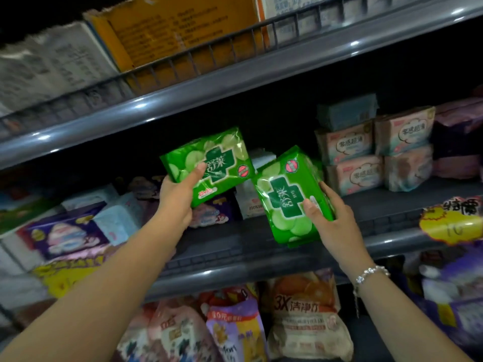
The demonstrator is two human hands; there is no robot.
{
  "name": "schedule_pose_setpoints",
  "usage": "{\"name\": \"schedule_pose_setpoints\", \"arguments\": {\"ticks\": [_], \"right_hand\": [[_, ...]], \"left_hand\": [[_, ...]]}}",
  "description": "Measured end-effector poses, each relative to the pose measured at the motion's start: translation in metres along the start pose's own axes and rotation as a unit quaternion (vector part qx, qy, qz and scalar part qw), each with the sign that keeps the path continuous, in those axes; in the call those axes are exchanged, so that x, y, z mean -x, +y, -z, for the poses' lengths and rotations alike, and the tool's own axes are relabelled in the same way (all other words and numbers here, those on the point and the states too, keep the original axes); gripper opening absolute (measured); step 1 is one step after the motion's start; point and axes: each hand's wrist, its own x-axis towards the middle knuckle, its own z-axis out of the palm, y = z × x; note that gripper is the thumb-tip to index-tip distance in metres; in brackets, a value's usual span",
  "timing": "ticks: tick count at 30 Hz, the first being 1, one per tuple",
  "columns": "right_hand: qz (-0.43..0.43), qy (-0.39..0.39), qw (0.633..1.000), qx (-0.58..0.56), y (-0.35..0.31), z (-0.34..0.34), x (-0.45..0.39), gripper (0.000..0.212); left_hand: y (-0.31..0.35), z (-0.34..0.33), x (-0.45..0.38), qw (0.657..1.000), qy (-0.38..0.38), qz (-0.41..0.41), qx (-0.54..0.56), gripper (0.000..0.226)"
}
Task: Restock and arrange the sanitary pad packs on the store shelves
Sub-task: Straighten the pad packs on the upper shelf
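1. The left green pack is held in the air in front of the middle shelf, its long axis tilted, the right end raised toward the upper right and its printed face toward the camera.
2. The left hand grips that pack at its lower left corner: the thumb lies across the front face, and the other fingers are hidden behind the pack.
3. The right green pack stands nearly on end, long axis running from upper right down to lower left, with its lower end at the shelf's front edge; whether it rests there cannot be told.
4. The right hand clamps its right edge, thumb on the front, fingers wrapped behind and partly hidden.
5. Beyond the right fingers, pink packs are stacked on the shelf.
6. Past the left fingers lie purple and blue packs, blurred.
7. The upper shelf's cardboard box is cut off at the top; its print is unreadable.
8. A bracelet circles the right wrist.
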Motion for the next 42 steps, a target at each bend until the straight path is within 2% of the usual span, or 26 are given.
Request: {"name": "schedule_pose_setpoints", "arguments": {"ticks": [3, 5, 7, 10, 12, 15, 19, 26, 31, 35, 37, 39, 40, 42], "right_hand": [[0.026, -0.018, 0.999, -0.006, -0.003, -0.003, 0.016, 0.072], [0.031, -0.033, 0.999, -0.029, -0.005, -0.007, 0.024, 0.077], [0.030, -0.060, 0.997, -0.042, -0.005, -0.013, 0.032, 0.079], [0.019, -0.109, 0.992, -0.064, -0.006, -0.030, 0.046, 0.064], [0.010, -0.138, 0.987, -0.082, -0.005, -0.042, 0.057, 0.064], [-0.011, -0.183, 0.978, -0.098, -0.001, -0.063, 0.077, 0.069], [-0.044, -0.219, 0.972, -0.073, 0.007, -0.085, 0.104, 0.055], [-0.083, -0.286, 0.954, 0.001, 0.046, -0.093, 0.146, 0.035], [-0.095, -0.302, 0.947, 0.060, 0.071, -0.086, 0.161, 0.059], [-0.098, -0.314, 0.938, 0.109, 0.086, -0.072, 0.169, 0.040], [-0.087, -0.338, 0.925, 0.148, 0.099, -0.064, 0.174, 0.039], [-0.071, -0.366, 0.905, 0.203, 0.119, -0.056, 0.175, 0.054], [-0.065, -0.385, 0.890, 0.234, 0.130, -0.053, 0.174, 0.061], [-0.061, -0.425, 0.856, 0.287, 0.147, -0.050, 0.173, 0.063]], "left_hand": [[0.001, 0.034, 0.032, 0.999, 0.029, -0.004, 0.028, 0.021], [0.003, 0.057, 0.049, 0.998, 0.046, -0.004, 0.030, 0.015], [0.006, 0.078, 0.069, 0.998, 0.042, 0.007, 0.044, 0.021], [0.003, 0.110, 0.098, 0.997, 0.047, 0.027, 0.050, 0.052], [-0.002, 0.127, 0.117, 0.997, 0.048, 0.030, 0.046, 0.052], [-0.013, 0.158, 0.146, 0.995, 0.062, 0.044, 0.058, 0.039], [-0.036, 0.203, 0.181, 0.991, 0.086, 0.077, 0.068, 0.055], [-0.095, 0.248, 0.234, 0.978, 0.130, 0.147, 0.074, 0.043], [-0.119, 0.254, 0.259, 0.967, 0.125, 0.206, 0.084, 0.047], [-0.133, 0.257, 0.274, 0.958, 0.146, 0.240, 0.060, 0.022], [-0.142, 0.258, 0.282, 0.946, 0.169, 0.271, 0.050, 0.019], [-0.148, 0.256, 0.289, 0.934, 0.177, 0.307, 0.052, 0.020], [-0.151, 0.254, 0.292, 0.930, 0.176, 0.318, 0.058, 0.022], [-0.156, 0.250, 0.295, 0.928, 0.174, 0.323, 0.056, 0.033]]}}
